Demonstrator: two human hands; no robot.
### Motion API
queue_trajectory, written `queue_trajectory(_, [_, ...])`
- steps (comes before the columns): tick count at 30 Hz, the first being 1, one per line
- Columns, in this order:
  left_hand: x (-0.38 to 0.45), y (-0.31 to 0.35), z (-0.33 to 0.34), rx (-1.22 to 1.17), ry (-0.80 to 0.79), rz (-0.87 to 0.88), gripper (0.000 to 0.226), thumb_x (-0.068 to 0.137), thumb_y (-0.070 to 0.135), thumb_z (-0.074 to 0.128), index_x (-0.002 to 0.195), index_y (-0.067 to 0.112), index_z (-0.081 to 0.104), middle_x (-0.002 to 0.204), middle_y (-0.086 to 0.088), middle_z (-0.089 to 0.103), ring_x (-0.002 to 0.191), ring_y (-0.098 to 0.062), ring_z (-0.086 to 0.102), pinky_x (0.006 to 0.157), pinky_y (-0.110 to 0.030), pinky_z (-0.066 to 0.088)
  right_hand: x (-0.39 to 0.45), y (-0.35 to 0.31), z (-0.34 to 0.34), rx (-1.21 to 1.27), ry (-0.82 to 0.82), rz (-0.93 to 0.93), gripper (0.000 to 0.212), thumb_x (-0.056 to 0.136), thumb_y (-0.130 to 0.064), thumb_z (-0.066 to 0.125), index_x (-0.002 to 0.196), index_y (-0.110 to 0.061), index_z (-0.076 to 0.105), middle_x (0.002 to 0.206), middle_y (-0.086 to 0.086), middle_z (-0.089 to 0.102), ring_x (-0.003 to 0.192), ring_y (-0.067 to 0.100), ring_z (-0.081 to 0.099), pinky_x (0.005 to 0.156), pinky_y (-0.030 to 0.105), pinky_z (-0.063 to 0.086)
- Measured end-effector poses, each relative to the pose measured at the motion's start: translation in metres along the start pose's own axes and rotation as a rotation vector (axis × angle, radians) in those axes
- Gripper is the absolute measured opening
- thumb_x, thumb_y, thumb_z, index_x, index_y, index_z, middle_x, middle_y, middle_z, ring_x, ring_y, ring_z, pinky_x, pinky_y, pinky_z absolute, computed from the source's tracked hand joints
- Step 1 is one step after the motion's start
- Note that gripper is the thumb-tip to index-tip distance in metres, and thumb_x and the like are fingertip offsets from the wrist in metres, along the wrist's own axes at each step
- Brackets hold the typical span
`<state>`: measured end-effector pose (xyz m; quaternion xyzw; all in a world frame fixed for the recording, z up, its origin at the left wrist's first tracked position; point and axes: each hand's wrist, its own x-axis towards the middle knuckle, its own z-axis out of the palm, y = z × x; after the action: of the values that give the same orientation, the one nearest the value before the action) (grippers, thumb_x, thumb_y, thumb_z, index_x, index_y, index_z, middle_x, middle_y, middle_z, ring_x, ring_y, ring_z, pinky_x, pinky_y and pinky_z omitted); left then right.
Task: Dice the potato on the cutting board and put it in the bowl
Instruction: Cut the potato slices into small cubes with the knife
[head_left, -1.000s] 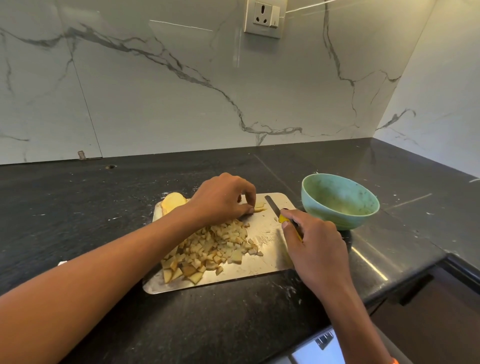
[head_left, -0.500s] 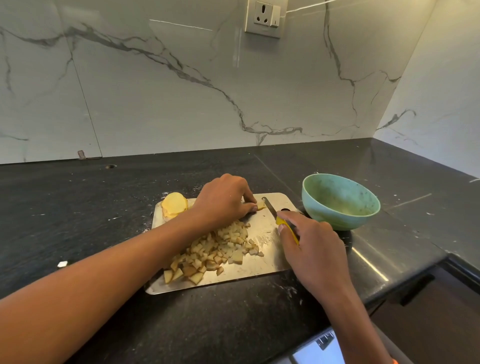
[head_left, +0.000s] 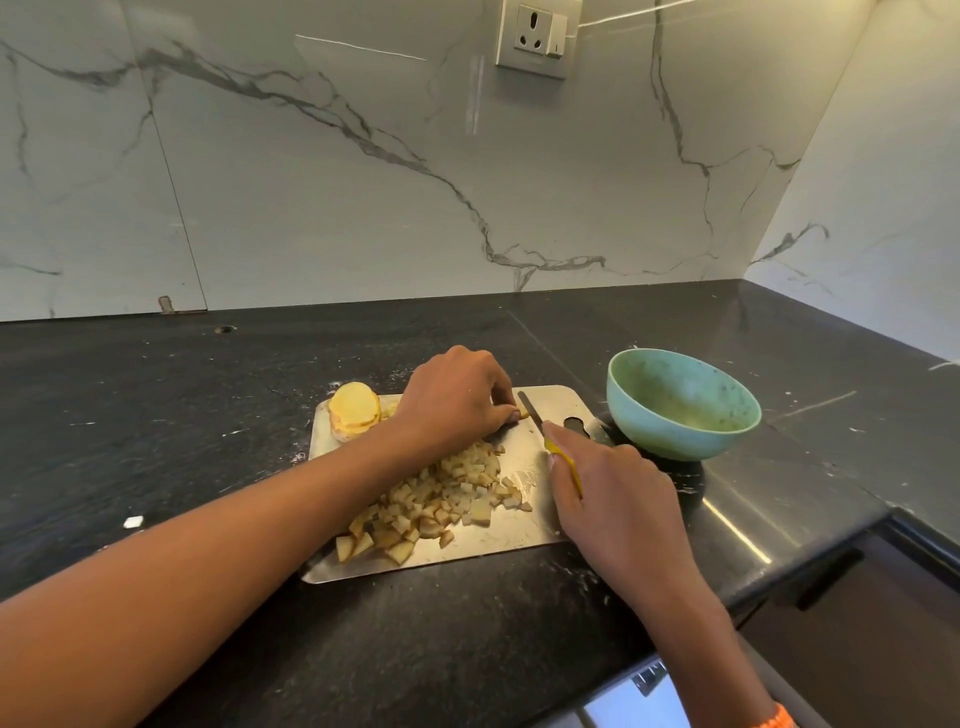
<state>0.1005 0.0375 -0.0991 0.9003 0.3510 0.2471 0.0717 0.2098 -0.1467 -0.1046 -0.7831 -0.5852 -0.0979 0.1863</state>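
A steel cutting board (head_left: 558, 402) lies on the black counter. A heap of diced potato (head_left: 441, 501) covers its middle and near-left part. A stack of potato slices (head_left: 354, 417) sits at its far-left corner. My left hand (head_left: 457, 397) curls over potato strips at the far side of the board and pins them down. My right hand (head_left: 615, 486) grips a yellow-handled knife (head_left: 531, 408), its blade lying right beside my left fingertips. A light green bowl (head_left: 683, 402) stands just right of the board and looks empty.
The black counter (head_left: 156, 415) runs left and back to a marble wall with a socket (head_left: 537, 36). A small white scrap (head_left: 132, 521) lies left of the board. The counter's front edge drops off at the lower right.
The knife blade has shifted a little further from me along the strips, and my left hand has drawn slightly back to the left. The diced heap and bowl stay put.
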Motion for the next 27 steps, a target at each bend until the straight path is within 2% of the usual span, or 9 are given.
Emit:
queue_trajectory(3, [-0.001, 0.001, 0.0, 0.021, 0.006, -0.003, 0.018, 0.09, 0.049, 0.078, 0.097, 0.033, 0.083, 0.101, 0.015, 0.077, 0.082, -0.006, 0.065, 0.069, -0.03, 0.059, 0.003, -0.002, 0.002, -0.013, -0.045, -0.031, 0.048, 0.107, -0.037, 0.036, 0.154, -0.038, 0.042, 0.104, -0.005, 0.073, 0.092, 0.018, 0.062, 0.069, 0.037, 0.045])
queue_trajectory(7, [0.0, 0.003, 0.001, 0.047, 0.021, -0.009, 0.019, 0.091, 0.048, 0.077, 0.098, 0.032, 0.083, 0.101, 0.015, 0.077, 0.08, -0.006, 0.065, 0.062, -0.022, 0.052, 0.005, -0.001, 0.002, 0.013, -0.058, -0.04, 0.048, 0.107, -0.034, 0.038, 0.154, -0.034, 0.044, 0.099, -0.006, 0.072, 0.087, 0.017, 0.061, 0.07, 0.038, 0.049])
queue_trajectory(12, [-0.002, 0.004, 0.001, 0.078, 0.033, -0.002, 0.02, 0.091, 0.05, 0.076, 0.099, 0.033, 0.083, 0.101, 0.016, 0.077, 0.08, -0.006, 0.065, 0.063, -0.025, 0.055, -0.01, 0.002, -0.003, 0.066, -0.046, -0.034, 0.047, 0.106, -0.035, 0.041, 0.152, -0.037, 0.046, 0.092, -0.008, 0.07, 0.08, 0.012, 0.054, 0.069, 0.036, 0.047])
queue_trajectory(17, [-0.005, 0.006, 0.001, 0.109, 0.07, 0.013, 0.021, 0.092, 0.052, 0.075, 0.1, 0.034, 0.083, 0.102, 0.016, 0.077, 0.085, -0.006, 0.066, 0.06, -0.022, 0.043, -0.037, 0.008, -0.01, 0.119, -0.033, -0.018, 0.048, 0.104, -0.039, 0.042, 0.152, -0.04, 0.043, 0.083, -0.008, 0.069, 0.079, 0.011, 0.058, 0.074, 0.041, 0.053])
queue_trajectory(19, [-0.007, 0.006, 0.001, 0.1, 0.07, 0.019, 0.022, 0.092, 0.052, 0.075, 0.1, 0.034, 0.082, 0.102, 0.016, 0.077, 0.086, -0.006, 0.066, 0.063, -0.024, 0.047, -0.042, 0.007, -0.009, 0.153, 0.001, -0.005, 0.046, 0.103, -0.038, 0.046, 0.149, -0.041, 0.048, 0.076, -0.008, 0.068, 0.073, 0.012, 0.058, 0.07, 0.042, 0.053])
queue_trajectory(23, [-0.007, -0.001, -0.004, 0.038, 0.054, -0.001, 0.029, 0.088, 0.055, 0.077, 0.109, 0.035, 0.08, 0.103, 0.018, 0.076, 0.089, -0.005, 0.066, 0.078, -0.034, 0.06, -0.033, -0.002, -0.008, 0.165, 0.154, 0.003, 0.042, 0.102, -0.031, 0.054, 0.143, -0.034, 0.058, 0.057, -0.008, 0.057, 0.054, 0.01, 0.052, 0.054, 0.037, 0.048])
queue_trajectory(27, [-0.006, -0.008, -0.005, 0.04, 0.026, -0.006, 0.031, 0.089, 0.056, 0.076, 0.11, 0.034, 0.08, 0.107, 0.017, 0.075, 0.092, -0.004, 0.064, 0.073, -0.027, 0.052, -0.005, -0.008, -0.001, 0.099, 0.145, -0.019, 0.043, 0.103, -0.034, 0.048, 0.146, -0.035, 0.054, 0.074, -0.005, 0.07, 0.065, 0.015, 0.059, 0.057, 0.036, 0.044])
